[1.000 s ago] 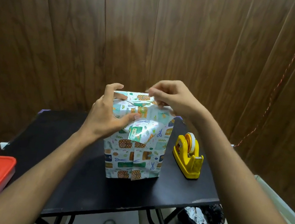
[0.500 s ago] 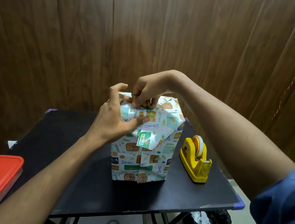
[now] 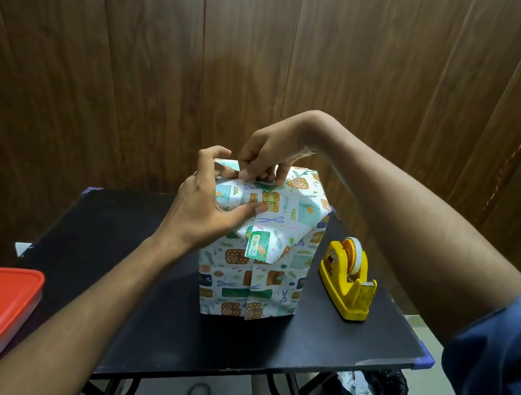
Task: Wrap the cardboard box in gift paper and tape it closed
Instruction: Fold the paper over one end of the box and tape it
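Pressing box (image 3: 258,252) top now, right hand (image 3: 272,152) lowered

I see the box (image 3: 255,259) standing upright near the middle of the desk (image 3: 119,277), fully covered in white gift paper (image 3: 303,205) printed with teal and orange parcels. A folded flap points down its near face, and a seam runs down below it.
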